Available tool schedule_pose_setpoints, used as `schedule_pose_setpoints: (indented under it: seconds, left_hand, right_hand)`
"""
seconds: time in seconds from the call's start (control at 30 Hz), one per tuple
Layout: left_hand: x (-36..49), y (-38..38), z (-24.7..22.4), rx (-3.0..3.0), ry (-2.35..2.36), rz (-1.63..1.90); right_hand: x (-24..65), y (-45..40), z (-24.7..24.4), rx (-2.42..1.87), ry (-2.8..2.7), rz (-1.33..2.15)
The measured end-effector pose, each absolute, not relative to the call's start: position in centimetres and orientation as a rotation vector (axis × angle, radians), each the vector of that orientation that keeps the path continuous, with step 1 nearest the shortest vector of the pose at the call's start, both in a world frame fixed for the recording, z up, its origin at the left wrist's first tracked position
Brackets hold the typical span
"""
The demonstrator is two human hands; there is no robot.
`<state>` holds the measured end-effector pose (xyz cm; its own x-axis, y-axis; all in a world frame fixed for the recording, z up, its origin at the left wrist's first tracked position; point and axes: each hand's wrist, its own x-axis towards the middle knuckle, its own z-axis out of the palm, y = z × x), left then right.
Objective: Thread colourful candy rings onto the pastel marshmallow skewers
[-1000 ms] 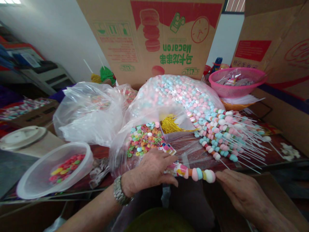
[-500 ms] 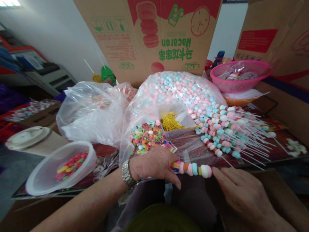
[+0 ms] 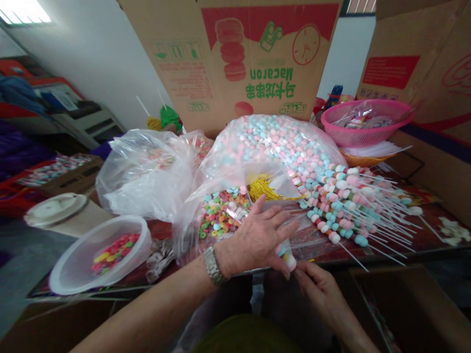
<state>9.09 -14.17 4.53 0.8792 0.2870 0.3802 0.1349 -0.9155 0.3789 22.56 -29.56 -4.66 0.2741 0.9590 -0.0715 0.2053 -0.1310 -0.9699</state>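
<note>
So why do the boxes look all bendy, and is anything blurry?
In the head view, the wide picture makes the cardboard box flap lean and curve. The bright light glares white, the plastic bag shines, and the left hand and right hand look fairly sharp.

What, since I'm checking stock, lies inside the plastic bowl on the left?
The plastic bowl holds a heap of small coloured pieces in pink, red, yellow and green. Whatever lies beneath the top layer is covered by them, and the bowl's bottom cannot be seen.
</note>
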Motion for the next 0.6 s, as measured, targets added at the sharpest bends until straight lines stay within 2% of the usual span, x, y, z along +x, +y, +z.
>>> schedule_pose_setpoints:
  seconds: [0.07,0.13,0.23,0.33,0.4,0.53,0.6]
  left_hand:
    - [7.8,-14.4,3.8,2.22,0.55,1.128]
    - [6.7,-14.5,2.8,1.833,0.733,1.318]
    - [6.4,-14.7,2.0,1.026,0.721,1.061]
    - [7.5,-14.8,2.5,0.644,0.63,0.841]
    - [8.4,-14.8,3.0,0.537,0.66,0.858]
    - [9.0,-14.8,3.0,0.428,0.724,0.899]
    - [8.7,-14.6,2.8,0.399,0.736,0.911]
  right_hand:
    - [21.7,-29.0,-5.4,-1.486,-0.866,1.152]
    - [21.0,-28.6,-5.5,-1.381,-0.733,1.315]
    - [19.9,-28.2,-4.5,-1.273,-0.694,1.527]
    - [18.7,-27.9,-3.4,-1.287,-0.761,1.586]
    - [18.2,-27.7,-3.2,-1.424,-0.901,1.352]
    - [17.9,-27.8,-4.7,-1.649,-1.309,0.485]
    - [18.1,-28.1,-5.6,-1.66,-1.456,0.212]
